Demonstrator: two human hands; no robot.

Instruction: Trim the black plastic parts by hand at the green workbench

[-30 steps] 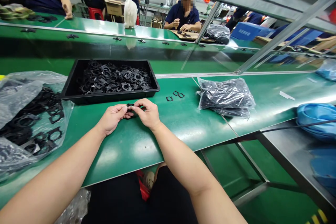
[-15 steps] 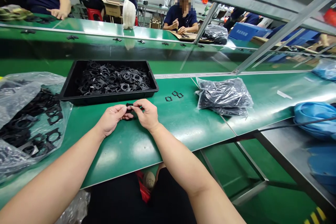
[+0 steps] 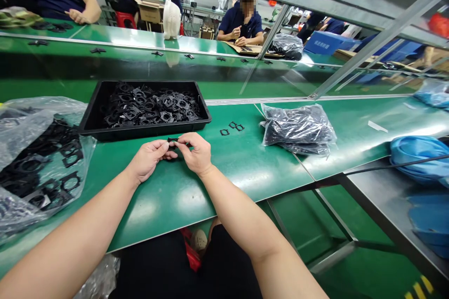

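Observation:
Between my fingertips is a small black plastic ring-shaped part [image 3: 172,140], partly covered by the fingers. My left hand [image 3: 151,158] pinches its left side, and my right hand [image 3: 195,150] grips its right side. Both hands are just above the green bench [image 3: 168,201], close in front of a black tray [image 3: 147,130] heaped with similar black parts [image 3: 154,103]. Several loose ring parts [image 3: 224,132] lie flat on the bench to the right of my hands.
At left an opened clear plastic bag [image 3: 70,107] holds more black parts. A sealed bag of black parts [image 3: 298,126] lies at right. Beyond the tray runs a belt [image 3: 126,56] with spaced black parts; co-workers sit across it. A metal post [image 3: 351,65] slants up at right.
My hands stay almost in place, still holding the ring part, which looks slightly turned. Across the belt, the co-worker at the left has shifted a hand.

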